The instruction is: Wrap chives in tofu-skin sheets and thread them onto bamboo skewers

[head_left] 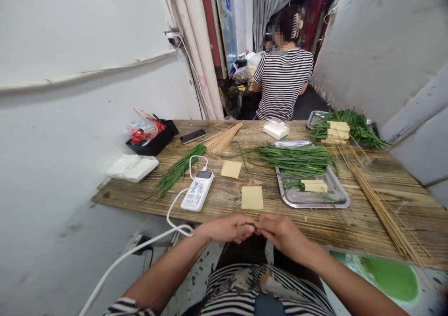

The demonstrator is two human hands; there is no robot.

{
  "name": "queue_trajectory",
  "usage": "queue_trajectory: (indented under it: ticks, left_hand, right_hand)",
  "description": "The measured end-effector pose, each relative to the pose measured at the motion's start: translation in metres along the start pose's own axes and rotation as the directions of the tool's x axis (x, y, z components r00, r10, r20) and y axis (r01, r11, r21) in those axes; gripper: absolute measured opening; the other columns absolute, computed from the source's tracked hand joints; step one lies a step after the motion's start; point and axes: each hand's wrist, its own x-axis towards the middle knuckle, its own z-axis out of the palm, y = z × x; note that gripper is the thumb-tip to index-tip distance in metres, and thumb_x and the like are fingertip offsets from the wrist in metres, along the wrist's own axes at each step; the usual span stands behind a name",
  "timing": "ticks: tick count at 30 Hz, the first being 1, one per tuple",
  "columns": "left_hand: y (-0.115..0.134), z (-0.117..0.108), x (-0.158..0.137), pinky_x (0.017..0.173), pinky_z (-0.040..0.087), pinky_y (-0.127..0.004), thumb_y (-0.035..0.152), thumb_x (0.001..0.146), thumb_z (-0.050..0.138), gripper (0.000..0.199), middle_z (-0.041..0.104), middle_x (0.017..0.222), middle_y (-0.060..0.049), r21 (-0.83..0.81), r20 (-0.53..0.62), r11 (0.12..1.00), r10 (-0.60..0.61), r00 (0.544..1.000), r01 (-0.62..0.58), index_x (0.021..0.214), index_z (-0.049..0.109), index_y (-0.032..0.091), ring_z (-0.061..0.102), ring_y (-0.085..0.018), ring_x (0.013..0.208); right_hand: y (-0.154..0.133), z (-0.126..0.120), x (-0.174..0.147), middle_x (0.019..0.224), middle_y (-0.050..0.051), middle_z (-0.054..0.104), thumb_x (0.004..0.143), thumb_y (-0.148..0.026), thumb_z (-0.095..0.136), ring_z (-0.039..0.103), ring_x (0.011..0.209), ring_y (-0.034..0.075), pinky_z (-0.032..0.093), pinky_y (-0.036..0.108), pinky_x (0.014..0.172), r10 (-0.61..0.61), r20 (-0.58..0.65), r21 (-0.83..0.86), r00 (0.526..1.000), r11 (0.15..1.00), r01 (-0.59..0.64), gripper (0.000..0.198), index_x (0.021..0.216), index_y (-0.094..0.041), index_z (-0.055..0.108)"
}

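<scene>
My left hand [234, 228] and my right hand [278, 229] meet at the table's front edge, fingertips touching. Both are closed in a pinch, and whatever lies between the fingers is too small or hidden to name. Just beyond them a pale yellow square sheet, like tofu skin [252, 198], lies flat on the wood. A second such sheet [231, 169] is farther back to the left. To the right, a metal tray [341, 197] carries a bunch of green chives [297, 159] and several rolled yellow sheets [314, 186] with chives inside.
A white power bank [198, 192] with a cable stands left of the sheets, near loose chives [182, 169]. Skewers [226, 138] fan out behind; more [381, 208] lie right. A phone [193, 136], black bin [152, 138] and tissues [133, 167] sit left. A person [284, 80] is beyond the table.
</scene>
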Motion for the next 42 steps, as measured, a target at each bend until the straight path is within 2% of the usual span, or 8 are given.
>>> queue_trajectory:
  ticks: [3,6,8,15,23,31,37,42]
  left_hand:
    - [-0.004,-0.012,0.01,0.064,0.044,-0.023,0.05,0.087,0.051,0.039,0.059,0.071,-0.001,0.195,-0.316,0.966,0.223,0.922,-0.167,0.089,0.068,0.015,0.052,-0.011,0.064]
    - [-0.017,-0.023,0.028,0.082,0.046,-0.029,0.039,0.084,0.06,0.026,0.069,0.088,-0.006,0.412,-0.57,0.872,0.473,0.672,-0.264,0.087,0.073,0.016,0.061,-0.017,0.084]
    - [-0.028,-0.027,0.039,0.08,0.049,-0.029,0.035,0.082,0.063,0.021,0.07,0.091,-0.007,0.484,-0.611,0.827,0.554,0.566,-0.287,0.087,0.075,0.017,0.063,-0.017,0.084]
    - [-0.051,-0.029,0.058,0.075,0.052,-0.026,0.028,0.086,0.06,0.019,0.07,0.09,-0.007,0.69,-0.498,0.656,0.737,0.457,-0.306,0.093,0.073,0.016,0.065,-0.015,0.081]
    - [-0.051,-0.03,0.053,0.077,0.049,-0.03,0.026,0.092,0.05,0.022,0.069,0.089,-0.008,0.841,-0.381,0.506,0.805,0.455,-0.192,0.093,0.071,0.017,0.061,-0.016,0.083]
    - [-0.045,-0.037,0.052,0.08,0.047,-0.032,0.023,0.093,0.047,0.025,0.069,0.087,-0.008,0.839,-0.317,0.499,0.772,0.551,-0.217,0.088,0.071,0.017,0.059,-0.016,0.084]
    - [-0.047,-0.038,0.054,0.078,0.047,-0.032,0.019,0.091,0.049,0.023,0.069,0.088,-0.008,0.839,-0.294,0.477,0.801,0.521,-0.26,0.089,0.071,0.017,0.057,-0.017,0.085]
    - [-0.052,-0.039,0.057,0.077,0.047,-0.032,0.023,0.09,0.051,0.022,0.069,0.087,-0.008,0.829,-0.326,0.502,0.791,0.518,-0.244,0.088,0.073,0.018,0.059,-0.017,0.084]
  right_hand:
    - [0.023,-0.001,0.018,0.073,0.005,0.063,0.091,-0.019,0.046,0.057,0.067,0.013,0.044,0.023,0.062,0.026,-0.119,0.014,0.993,1.0,-0.024,0.021,0.081,-0.017,0.065]
    - [0.046,0.0,0.034,0.076,0.007,0.065,0.089,-0.019,0.049,0.06,0.07,0.015,0.046,0.025,0.065,0.017,-0.182,-0.035,0.983,0.999,-0.024,0.018,0.082,-0.017,0.065]
    - [0.059,0.001,0.04,0.078,0.007,0.065,0.089,-0.019,0.049,0.06,0.071,0.016,0.047,0.026,0.065,0.004,-0.175,-0.066,0.985,0.998,-0.016,0.018,0.083,-0.016,0.065]
    - [0.081,0.003,0.034,0.083,0.008,0.066,0.089,-0.017,0.048,0.061,0.075,0.015,0.049,0.025,0.068,0.035,-0.129,-0.053,0.991,0.998,-0.042,0.017,0.086,-0.017,0.065]
    - [0.082,0.01,0.029,0.086,0.008,0.065,0.092,-0.019,0.044,0.061,0.078,0.014,0.048,0.025,0.07,0.029,-0.116,-0.056,0.993,0.998,-0.036,0.021,0.086,-0.016,0.064]
    - [0.083,0.009,0.031,0.085,0.007,0.064,0.095,-0.021,0.041,0.06,0.079,0.014,0.047,0.024,0.069,-0.002,-0.054,-0.293,0.999,0.956,-0.014,0.027,0.085,-0.018,0.066]
    - [0.075,-0.017,0.007,0.102,0.008,0.061,0.094,-0.026,0.043,0.06,0.087,0.015,0.05,0.028,0.075,0.011,-0.249,-0.273,0.968,0.959,-0.081,0.024,0.107,-0.021,0.064]
    - [0.061,-0.008,-0.001,0.086,0.006,0.061,0.095,-0.026,0.043,0.056,0.076,0.014,0.046,0.025,0.066,-0.02,-0.085,-0.429,0.996,0.903,-0.018,0.024,0.094,-0.019,0.065]
